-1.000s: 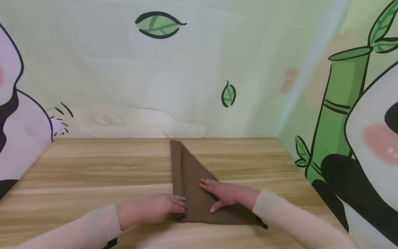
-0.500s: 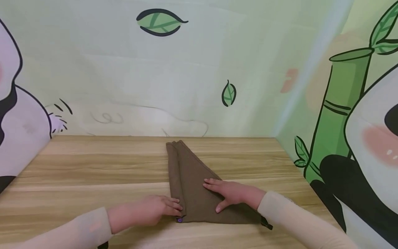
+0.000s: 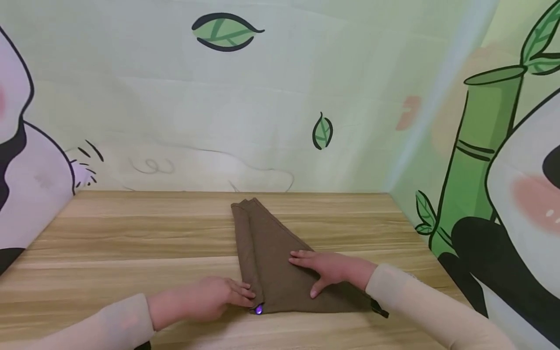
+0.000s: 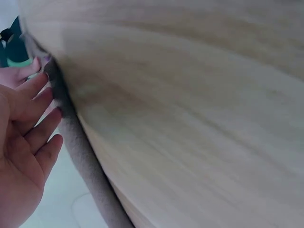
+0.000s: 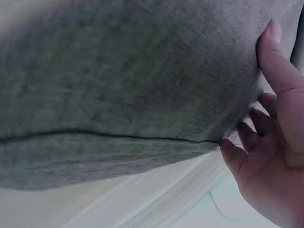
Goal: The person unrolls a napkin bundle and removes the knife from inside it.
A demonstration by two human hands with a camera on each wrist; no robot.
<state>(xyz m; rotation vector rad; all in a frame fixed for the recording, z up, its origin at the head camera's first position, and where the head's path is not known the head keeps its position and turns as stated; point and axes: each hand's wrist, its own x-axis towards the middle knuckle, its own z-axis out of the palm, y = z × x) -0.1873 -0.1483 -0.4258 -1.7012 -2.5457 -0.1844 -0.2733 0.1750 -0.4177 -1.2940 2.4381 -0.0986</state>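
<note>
A brown cloth (image 3: 275, 248), folded into a rough triangle, lies flat with a narrow folded strip (image 3: 246, 243) along its left side. At its near left corner a small shiny purple piece (image 3: 259, 309) shows; a black tab (image 3: 379, 309) sticks out at the near right corner. My left hand (image 3: 210, 297) rests its fingertips on the lower end of the strip; in the left wrist view the fingers (image 4: 45, 128) are loosely extended along the cloth's edge. My right hand (image 3: 334, 268) lies spread on the cloth's slanted right side, thumb apart from the fingers.
The cloth lies on a wood-grain table (image 3: 131, 228). Behind it stands a pale green wall (image 3: 153, 97) with painted leaves, and a painted panda and bamboo (image 3: 477, 146) cover the right side. A dark object (image 3: 143, 346) shows under the left sleeve.
My left hand has shifted slightly left, and the strip's far end has swung left, away from the triangle's tip. The purple piece has come into clearer view. My right hand has slid slightly right.
</note>
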